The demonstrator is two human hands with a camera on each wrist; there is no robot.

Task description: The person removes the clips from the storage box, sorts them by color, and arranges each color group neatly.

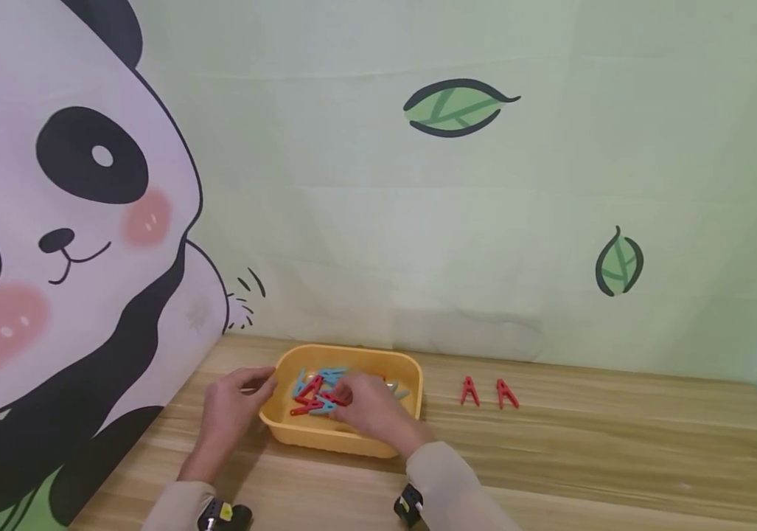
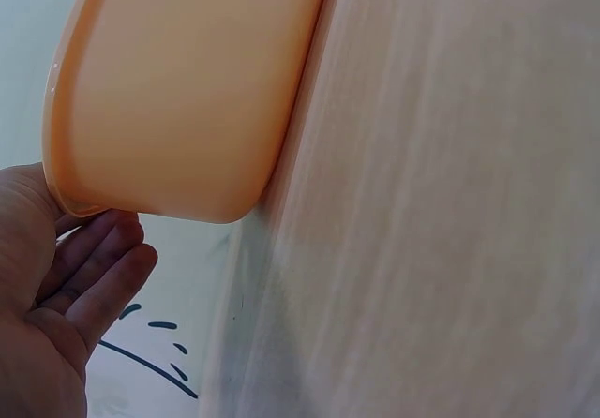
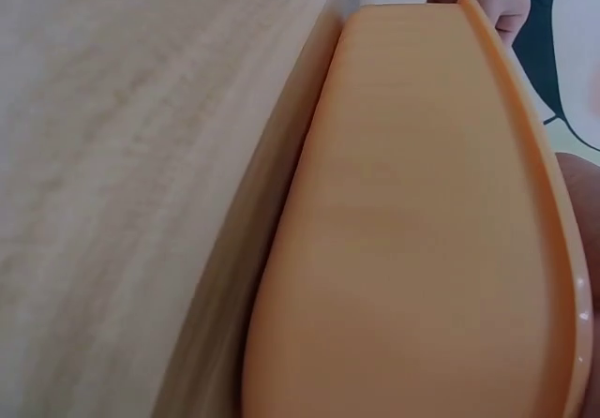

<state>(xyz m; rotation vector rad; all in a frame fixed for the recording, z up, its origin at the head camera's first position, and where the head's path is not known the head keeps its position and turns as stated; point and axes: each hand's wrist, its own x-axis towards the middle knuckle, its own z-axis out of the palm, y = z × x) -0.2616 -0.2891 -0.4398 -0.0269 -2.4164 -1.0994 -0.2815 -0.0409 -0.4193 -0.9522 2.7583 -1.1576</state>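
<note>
An orange-yellow plastic basin (image 1: 345, 441) stands on the wooden table, holding several red and blue clothespins. My left hand (image 1: 228, 405) holds the basin's left rim, its fingers bent at the edge in the left wrist view. Inside the basin is my right hand (image 1: 374, 405), slightly blurred, its thumb and fingers pinching a red clothespin (image 1: 333, 398). Another red clothespin (image 1: 312, 386) and some blue clothespins (image 1: 332, 374) lie left of those fingers. In the right wrist view, the basin's wall (image 3: 403, 212) hides the right fingertips and the clothespins.
Two red clothespins, a nearer one (image 1: 469, 391) and a farther one (image 1: 506, 394), lie side by side on the table (image 1: 584, 442) right of the basin. Behind stands a pale green backdrop (image 1: 325, 184) with a printed panda (image 1: 119, 258) on the left.
</note>
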